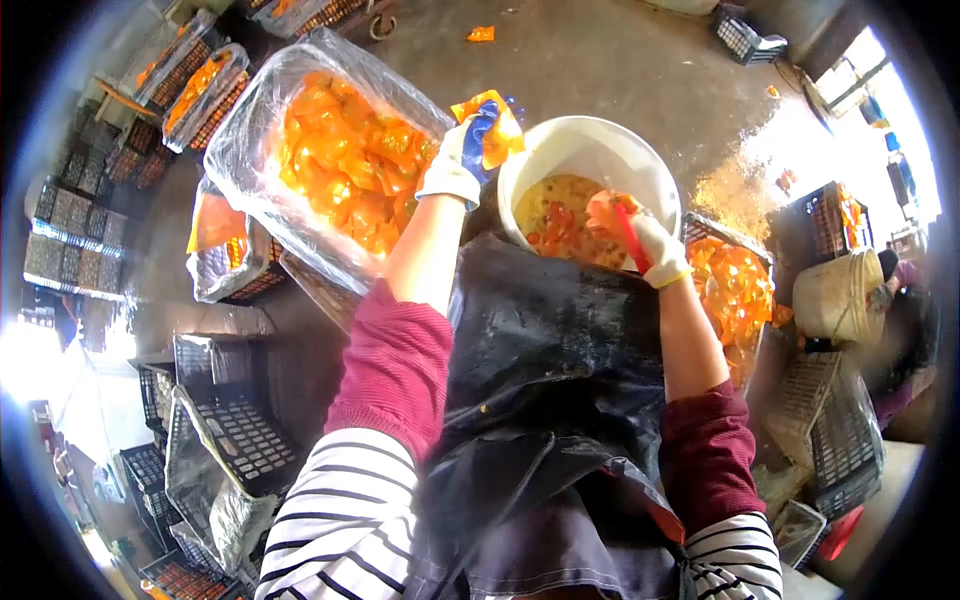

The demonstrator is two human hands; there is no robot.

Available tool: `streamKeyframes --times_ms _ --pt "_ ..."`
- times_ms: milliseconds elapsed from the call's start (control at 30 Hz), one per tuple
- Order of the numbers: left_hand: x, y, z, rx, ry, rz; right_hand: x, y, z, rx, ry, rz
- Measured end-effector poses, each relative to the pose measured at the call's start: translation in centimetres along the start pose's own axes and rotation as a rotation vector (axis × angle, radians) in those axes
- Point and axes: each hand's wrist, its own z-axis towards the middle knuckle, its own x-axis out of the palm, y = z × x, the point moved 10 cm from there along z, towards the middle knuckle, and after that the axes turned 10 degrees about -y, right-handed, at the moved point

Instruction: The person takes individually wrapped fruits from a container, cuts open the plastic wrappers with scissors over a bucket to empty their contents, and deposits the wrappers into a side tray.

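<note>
My left hand [460, 160], in a white and blue glove, is closed on a flat, glossy orange piece [502, 138] whose kind I cannot tell. It is between a plastic-lined crate [245, 135] of similar orange pieces [345, 150] and a white bucket [645, 160]. Gloved in white, my right hand [655, 245] grips a red-handled tool [632, 235] over the bucket's right side; its working end is not clear. Orange-red matter shows at those fingers. Inside the bucket are yellowish liquid [565, 190] and reddish-orange bits [562, 230].
A crate of orange pieces [732, 285] stands right of the bucket. Black crates [245, 440] are stacked at the lower left, and more [845, 440] at the right. Another person's hand [882, 295] is by a pale bucket [830, 295]. An orange scrap [481, 34] lies on the floor.
</note>
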Motion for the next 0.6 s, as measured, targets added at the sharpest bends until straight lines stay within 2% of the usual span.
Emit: streamKeyframes --times_ms 33,67,133,167,200,267,367,400,433,467,567,600 --pt "1.4 -0.1 -0.7 -0.024 0.029 -0.035 0.4 -0.1 -0.3 0.001 0.017 0.018" --pt "2.9 0.0 -1.3 -0.052 0.059 -0.071 -0.1 -0.7 0.2 -0.019 0.021 -0.140" --pt "4.9 0.7 -2.4 -0.118 0.095 -0.112 0.1 -0.5 0.1 -0.033 0.027 -0.034" --pt "5.2 1.1 -2.4 -0.089 0.088 -0.069 0.1 -0.4 0.0 -0.040 0.031 0.017" --pt "5.4 1.6 -2.4 -0.060 0.079 -0.028 0.3 0.7 -0.5 -0.110 0.044 -0.061" --pt "5.7 3.3 -2.4 -0.055 0.064 0.019 0.3 1.3 -1.3 -0.093 0.041 -0.084" --pt "4.7 5.3 -2.1 -0.126 0.027 0.191 0.7 2.0 -2.2 -0.081 0.032 -0.255" --pt "5.1 5.5 -2.2 -0.115 0.075 0.204 0.9 1.8 -2.4 -0.077 0.029 -0.333" --pt "4.8 5.3 -1.8 -0.030 0.052 0.385 1.2 1.6 -2.4 -0.075 0.027 -0.410" --pt "4.8 5.2 -1.2 0.058 0.031 0.564 1.5 2.3 -2.4 -0.230 -0.007 -0.559" --pt "3.8 7.1 0.0 0.007 0.018 0.621 1.7 1.6 -2.1 -0.118 0.091 -0.501" --pt "3.5 7.3 0.7 -0.008 0.036 0.595 1.1 1.8 -2.6 -0.021 -0.015 -0.499"
